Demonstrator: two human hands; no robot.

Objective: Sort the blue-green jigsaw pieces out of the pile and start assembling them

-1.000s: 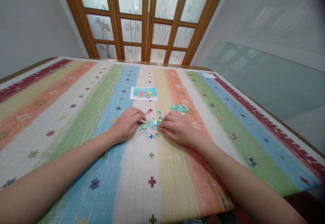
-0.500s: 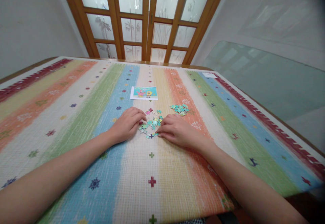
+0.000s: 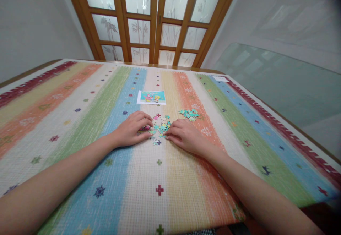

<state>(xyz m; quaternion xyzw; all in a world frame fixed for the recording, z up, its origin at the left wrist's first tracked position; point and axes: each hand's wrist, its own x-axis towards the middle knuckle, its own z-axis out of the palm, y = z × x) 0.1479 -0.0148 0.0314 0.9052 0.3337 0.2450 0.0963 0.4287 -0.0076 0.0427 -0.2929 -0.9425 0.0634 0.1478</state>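
A small heap of loose jigsaw pieces (image 3: 160, 127) lies on the striped tablecloth (image 3: 80, 128) between my two hands. My left hand (image 3: 132, 128) rests on the cloth at the heap's left side, fingers curled over some pink and green pieces under its fingertips. My right hand (image 3: 184, 134) lies at the heap's right side, fingers bent and pressed together, their tips touching the pieces. A second cluster of teal pieces (image 3: 189, 113) sits just beyond my right hand. A small cartoon picture card (image 3: 151, 97) lies farther back.
The table's far edge meets wooden-framed frosted-glass doors (image 3: 151, 22). A glass tabletop (image 3: 279, 82) stands to the right, beyond the cloth's red border. A small white label (image 3: 220, 79) lies at the cloth's far right corner.
Both hands have drawn slightly nearer to me and closer together, pushing the heap tighter. My left fingers now cover a few pieces at its left edge.
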